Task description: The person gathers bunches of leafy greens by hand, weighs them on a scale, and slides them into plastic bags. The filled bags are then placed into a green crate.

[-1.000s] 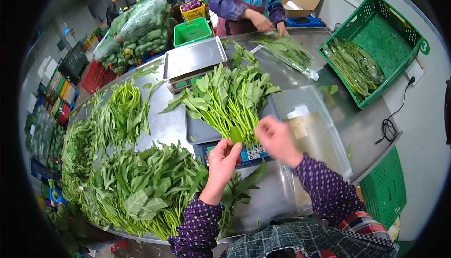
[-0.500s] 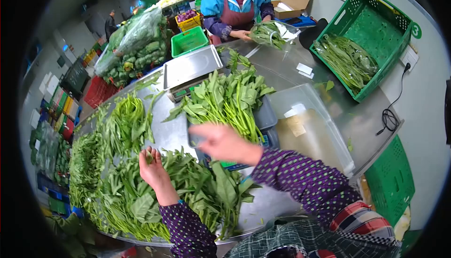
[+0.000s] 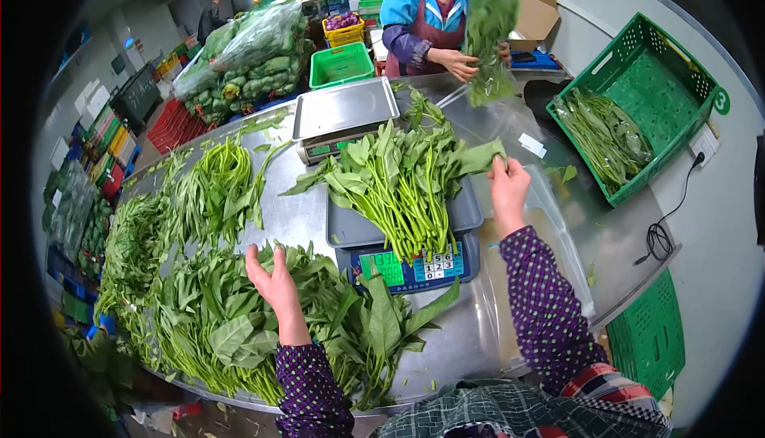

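A bundle of long-stemmed leafy greens (image 3: 398,191) lies on the grey tray of a blue digital scale (image 3: 426,272), its stems pointing toward me. My right hand (image 3: 510,195) pinches a broad leaf (image 3: 480,157) at the bundle's right side. Over a big heap of leafy greens (image 3: 231,318), my left hand (image 3: 277,288) is open, thumb and fingers apart, holding nothing. The scale's display is lit green; its digits are too blurred to read surely.
Behind the bundle stands a second scale (image 3: 347,111) with a steel pan. Across the metal table a co-worker (image 3: 426,27) holds a bag of greens (image 3: 490,47). A green crate (image 3: 669,103) with bagged greens stands at right, near a black cable (image 3: 657,239).
My right hand has moved from over the scale's front to the bundle's right side and taken hold of a leaf. My left hand's fingers have spread. The co-worker has raised the bag upright.
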